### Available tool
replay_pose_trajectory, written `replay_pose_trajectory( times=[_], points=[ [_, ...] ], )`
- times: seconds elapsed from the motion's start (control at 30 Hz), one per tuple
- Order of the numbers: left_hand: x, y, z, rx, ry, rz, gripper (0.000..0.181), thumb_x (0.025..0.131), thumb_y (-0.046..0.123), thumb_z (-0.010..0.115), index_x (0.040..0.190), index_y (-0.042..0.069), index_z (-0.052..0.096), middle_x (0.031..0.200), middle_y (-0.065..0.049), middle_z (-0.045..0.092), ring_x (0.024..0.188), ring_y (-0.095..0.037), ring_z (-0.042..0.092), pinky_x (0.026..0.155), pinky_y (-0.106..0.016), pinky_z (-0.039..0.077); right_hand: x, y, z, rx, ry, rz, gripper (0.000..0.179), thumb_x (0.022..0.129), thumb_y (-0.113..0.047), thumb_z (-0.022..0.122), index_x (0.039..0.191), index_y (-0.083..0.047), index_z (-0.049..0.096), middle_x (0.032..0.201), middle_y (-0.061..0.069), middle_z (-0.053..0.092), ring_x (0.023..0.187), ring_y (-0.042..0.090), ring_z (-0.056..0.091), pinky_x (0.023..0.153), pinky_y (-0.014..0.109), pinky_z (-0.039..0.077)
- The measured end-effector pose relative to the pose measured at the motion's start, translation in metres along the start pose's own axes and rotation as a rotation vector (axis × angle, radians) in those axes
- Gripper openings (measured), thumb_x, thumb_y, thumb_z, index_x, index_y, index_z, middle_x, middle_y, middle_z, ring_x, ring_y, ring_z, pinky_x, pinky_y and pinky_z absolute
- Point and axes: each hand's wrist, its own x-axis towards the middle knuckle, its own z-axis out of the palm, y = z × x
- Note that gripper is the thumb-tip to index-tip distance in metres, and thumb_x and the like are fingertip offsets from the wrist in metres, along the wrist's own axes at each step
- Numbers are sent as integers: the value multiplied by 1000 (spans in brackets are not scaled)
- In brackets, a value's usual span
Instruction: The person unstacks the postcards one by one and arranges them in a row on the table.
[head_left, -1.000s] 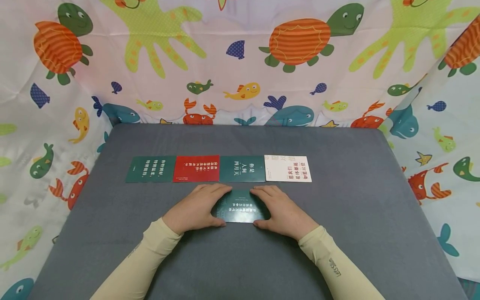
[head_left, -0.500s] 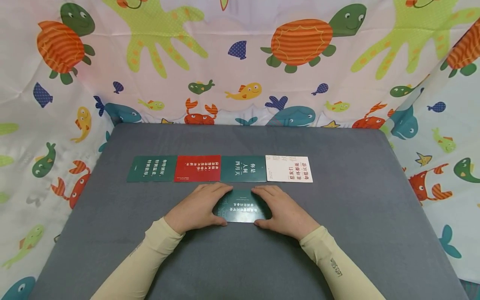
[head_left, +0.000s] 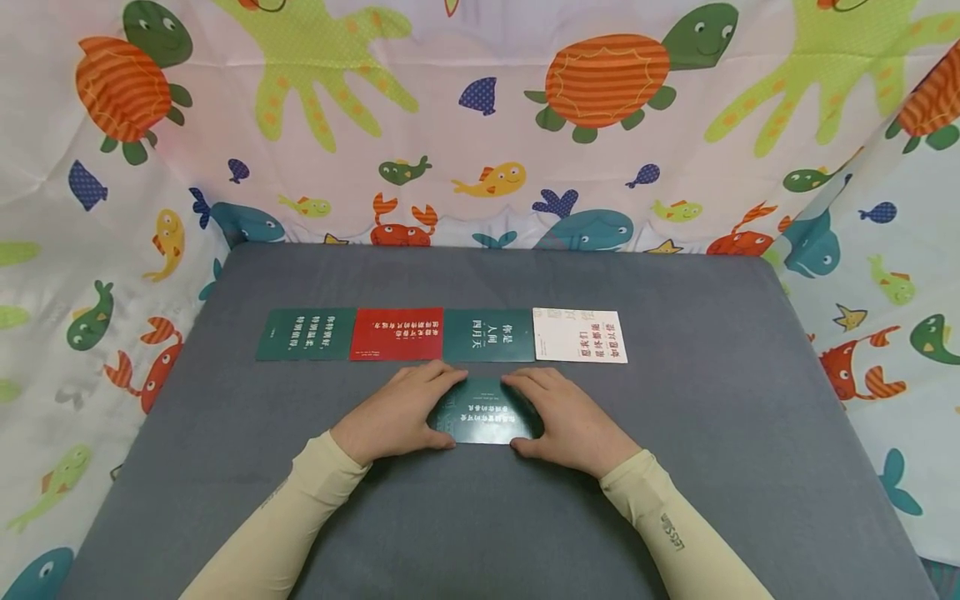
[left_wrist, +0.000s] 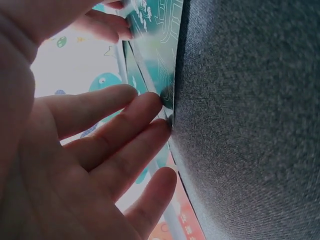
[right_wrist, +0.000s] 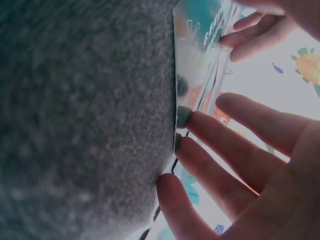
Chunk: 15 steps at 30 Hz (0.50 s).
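Observation:
A glossy dark green card [head_left: 486,414] with white printed characters lies on the grey tabletop [head_left: 480,517], in front of a row of cards. At its left end is my left hand [head_left: 397,412], index fingertip by the far corner and thumb by the near edge. My right hand [head_left: 566,417] mirrors this at the other end. In the left wrist view, loosely extended fingers [left_wrist: 132,127] reach the end of the green card [left_wrist: 159,55]. The right wrist view has relaxed, spread fingers [right_wrist: 220,155] with fingertips at the edge of the card [right_wrist: 197,45].
Behind lies a side-by-side row: a green card [head_left: 306,335], a red card [head_left: 396,335], a second green card [head_left: 489,336] and a white card [head_left: 580,336]. A curtain printed with sea animals [head_left: 495,108] hangs around the table's back and sides.
Both hands keep their places at the ends of the green card. The whole view has shifted very slightly; no card has visibly moved on the table.

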Motion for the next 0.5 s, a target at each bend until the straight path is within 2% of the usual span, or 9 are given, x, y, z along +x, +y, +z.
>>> replay_pose_trajectory(
  times=[0.33, 0.5],
  points=[
    [1, 0, 1, -7, 5, 37, 96, 77, 39, 98, 159, 14, 54, 146, -2, 59, 122, -18, 58, 107, -42, 56, -1, 1, 0, -12, -3, -7, 89, 80, -46, 94, 156, -16, 57, 154, 4, 59, 143, 28, 55, 118, 55, 50],
    [2, 0, 3, -32, 1, 37, 97, 77, 40, 98, 160, 18, 53, 146, 1, 57, 120, -15, 58, 105, -38, 58, -1, 2, 0, -17, 5, -16, 90, 80, -47, 94, 155, -16, 58, 154, 3, 59, 143, 27, 55, 117, 55, 50]
  ],
)
